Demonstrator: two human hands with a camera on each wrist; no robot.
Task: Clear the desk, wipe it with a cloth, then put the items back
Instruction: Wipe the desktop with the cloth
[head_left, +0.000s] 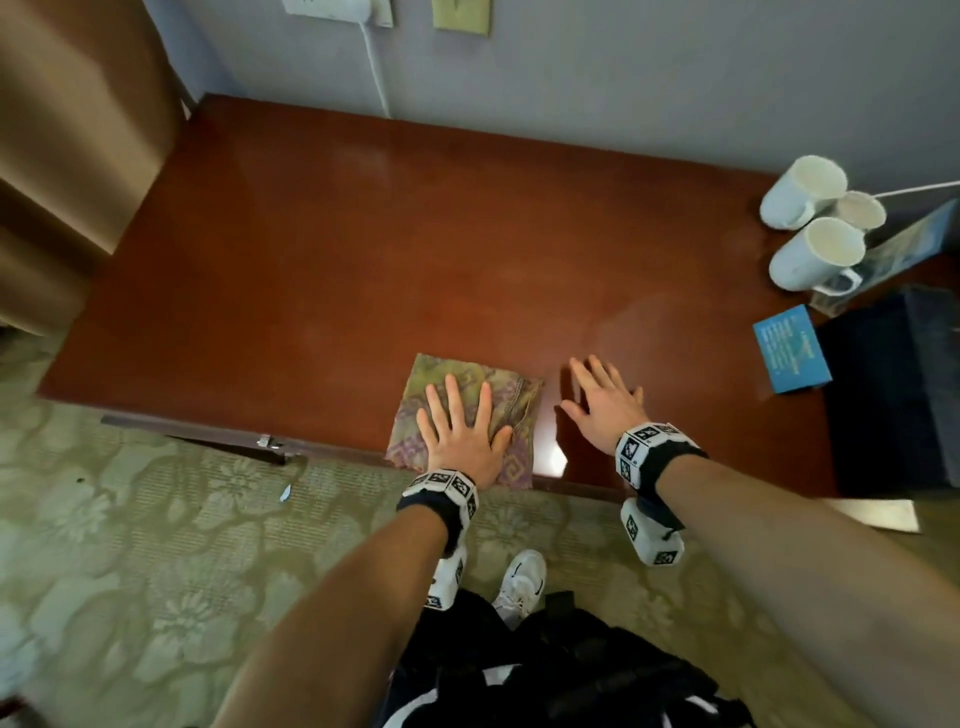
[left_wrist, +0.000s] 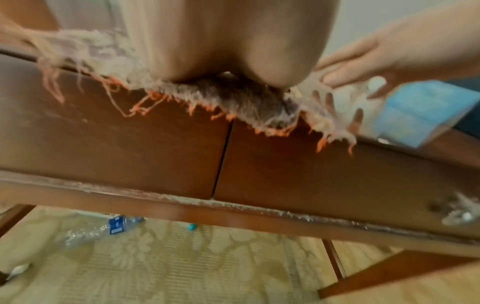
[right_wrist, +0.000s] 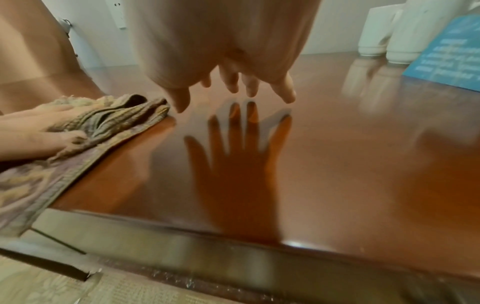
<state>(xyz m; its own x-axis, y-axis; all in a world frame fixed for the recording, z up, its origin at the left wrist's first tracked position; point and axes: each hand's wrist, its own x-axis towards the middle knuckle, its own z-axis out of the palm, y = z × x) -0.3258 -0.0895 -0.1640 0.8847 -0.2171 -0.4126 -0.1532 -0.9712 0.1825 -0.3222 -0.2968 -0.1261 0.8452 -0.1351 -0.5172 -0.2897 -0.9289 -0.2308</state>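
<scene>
I see the left hand flat on the folded cloth, fingers straight and spread, pressing it to the bench at the near edge; frayed threads hang over the front. Right hand just beside the cloth, not touching it, fingers released and spread, hovering a little above the wood with its shadow beneath. Three white mugs and a blue card sit at the far right, well apart from both hands.
</scene>
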